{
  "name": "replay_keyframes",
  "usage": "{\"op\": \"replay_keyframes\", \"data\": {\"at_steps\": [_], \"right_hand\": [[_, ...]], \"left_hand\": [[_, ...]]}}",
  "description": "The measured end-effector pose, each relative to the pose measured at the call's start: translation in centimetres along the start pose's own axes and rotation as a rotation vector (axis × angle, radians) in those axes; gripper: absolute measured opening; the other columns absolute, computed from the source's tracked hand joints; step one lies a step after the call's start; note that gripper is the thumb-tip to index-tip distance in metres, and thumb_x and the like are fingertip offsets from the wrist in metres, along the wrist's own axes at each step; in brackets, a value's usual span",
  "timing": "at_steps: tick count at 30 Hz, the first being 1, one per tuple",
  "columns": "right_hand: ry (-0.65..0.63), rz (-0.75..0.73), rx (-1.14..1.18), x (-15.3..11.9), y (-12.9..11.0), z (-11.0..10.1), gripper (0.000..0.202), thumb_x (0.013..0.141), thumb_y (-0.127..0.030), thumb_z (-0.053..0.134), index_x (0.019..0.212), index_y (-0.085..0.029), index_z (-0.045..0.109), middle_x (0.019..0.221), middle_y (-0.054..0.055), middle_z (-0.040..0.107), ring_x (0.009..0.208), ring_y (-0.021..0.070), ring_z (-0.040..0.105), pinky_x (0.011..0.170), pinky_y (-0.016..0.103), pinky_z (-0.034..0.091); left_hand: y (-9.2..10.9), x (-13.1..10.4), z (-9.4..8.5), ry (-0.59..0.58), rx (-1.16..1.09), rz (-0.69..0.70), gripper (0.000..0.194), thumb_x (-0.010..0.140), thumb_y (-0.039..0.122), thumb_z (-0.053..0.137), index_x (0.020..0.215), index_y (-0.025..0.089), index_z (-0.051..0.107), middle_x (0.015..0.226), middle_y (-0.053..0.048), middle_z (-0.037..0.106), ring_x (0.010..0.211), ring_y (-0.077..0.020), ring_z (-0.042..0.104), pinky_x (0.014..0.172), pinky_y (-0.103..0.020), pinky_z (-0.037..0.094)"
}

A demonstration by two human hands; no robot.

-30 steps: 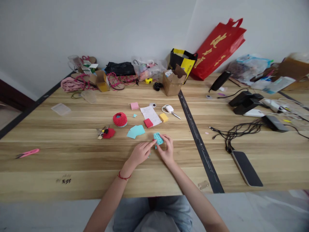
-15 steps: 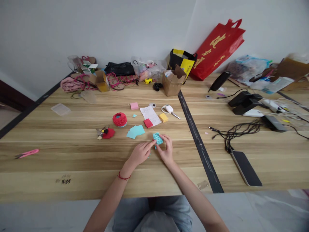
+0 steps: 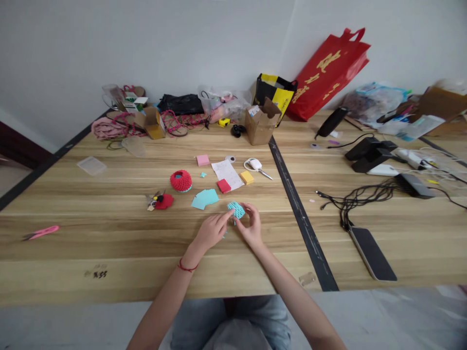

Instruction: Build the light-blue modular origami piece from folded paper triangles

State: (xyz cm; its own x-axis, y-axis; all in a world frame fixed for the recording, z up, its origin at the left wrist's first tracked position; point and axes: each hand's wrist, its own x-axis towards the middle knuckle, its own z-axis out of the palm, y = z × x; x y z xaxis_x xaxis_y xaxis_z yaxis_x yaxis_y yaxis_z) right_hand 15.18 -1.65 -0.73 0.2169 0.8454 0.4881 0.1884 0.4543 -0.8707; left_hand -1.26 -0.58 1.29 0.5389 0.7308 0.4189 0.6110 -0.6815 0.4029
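The right hand (image 3: 251, 228) pinches a small, bumpy, light-blue piece made of folded paper (image 3: 236, 210) between its thumb and fingers, above the light-brown wooden table (image 3: 127, 243) near the front edge. The left hand (image 3: 213, 229) pokes one finger at the left side of the blue piece, but I cannot tell if its thumb is pinching too. Past the hands lie flat light-blue paper sheets (image 3: 206, 198), and just behind them sits a round red folded-paper bowl (image 3: 186, 183).
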Motion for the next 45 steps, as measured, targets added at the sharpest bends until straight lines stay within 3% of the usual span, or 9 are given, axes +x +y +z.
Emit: {"op": "replay_keyframes", "data": {"at_steps": [6,13,19,24,30,36,45], "right_hand": [[-0.075,0.023,0.027,-0.2,-0.2,-0.1,0.045,0.076,-0.021,0.067,0.118,-0.022,0.049,0.116,0.011,0.06,0.11,0.0243,0.058,0.096,0.044,0.048],[-0.138,0.025,0.11,-0.2,-0.7,0.0,0.046,0.076,-0.022,0.068,0.118,-0.023,0.049,0.113,0.011,0.062,0.107,0.0247,0.062,0.095,0.045,0.049],[-0.193,0.051,0.096,-0.1,-0.8,-0.1,0.046,0.077,-0.023,0.068,0.119,-0.023,0.051,0.116,0.011,0.062,0.108,0.024,0.061,0.094,0.043,0.05],[-0.294,0.018,0.024,0.3,-1.2,-0.2,0.036,0.078,-0.024,0.066,0.114,-0.024,0.058,0.114,0.01,0.063,0.109,0.0233,0.059,0.09,0.04,0.051],[-0.356,0.13,0.117,0.2,-1.4,0.0,0.031,0.081,-0.03,0.063,0.111,-0.023,0.061,0.109,0.008,0.066,0.1,0.0213,0.063,0.085,0.037,0.054],[-0.383,0.176,0.224,-0.2,-0.9,0.3,0.033,0.081,-0.033,0.065,0.112,-0.024,0.06,0.109,0.007,0.067,0.096,0.0212,0.066,0.085,0.037,0.055],[-0.391,0.213,0.26,-0.1,-0.9,0.4,0.033,0.082,-0.035,0.063,0.112,-0.022,0.061,0.111,0.008,0.066,0.098,0.0207,0.066,0.087,0.037,0.054]], "left_hand": [[0.2,0.1,-0.3,0.128,-0.251,-0.195,0.037,0.091,0.022,0.043,0.128,0.019,0.047,0.098,-0.009,0.066,0.082,-0.0164,0.064,0.075,-0.03,0.053],[0.2,1.0,-0.7,0.312,-0.55,-0.372,0.017,0.086,0.031,0.056,0.091,0.017,0.064,0.094,-0.007,0.058,0.084,-0.0166,0.058,0.07,-0.027,0.051],[-0.4,1.0,-0.3,0.273,-0.666,-0.415,0.02,0.087,0.031,0.053,0.075,0.016,0.055,0.082,-0.004,0.056,0.08,-0.0155,0.056,0.072,-0.027,0.048],[0.0,0.9,-0.4,0.273,-0.579,-0.4,0.019,0.091,0.03,0.045,0.079,0.018,0.052,0.083,-0.004,0.055,0.081,-0.0159,0.054,0.074,-0.029,0.046],[0.6,0.9,-0.8,0.26,-0.395,-0.396,0.024,0.094,0.029,0.036,0.076,0.019,0.047,0.079,-0.003,0.049,0.078,-0.0165,0.049,0.075,-0.031,0.043],[0.3,0.9,-0.5,0.28,-0.44,-0.424,0.035,0.096,0.037,0.031,0.065,0.021,0.037,0.069,-0.001,0.042,0.068,-0.0158,0.044,0.068,-0.029,0.04],[0.0,0.9,0.1,0.302,-0.468,-0.445,0.036,0.095,0.041,0.031,0.066,0.021,0.036,0.068,0.0,0.04,0.067,-0.0149,0.042,0.068,-0.028,0.04]]}}
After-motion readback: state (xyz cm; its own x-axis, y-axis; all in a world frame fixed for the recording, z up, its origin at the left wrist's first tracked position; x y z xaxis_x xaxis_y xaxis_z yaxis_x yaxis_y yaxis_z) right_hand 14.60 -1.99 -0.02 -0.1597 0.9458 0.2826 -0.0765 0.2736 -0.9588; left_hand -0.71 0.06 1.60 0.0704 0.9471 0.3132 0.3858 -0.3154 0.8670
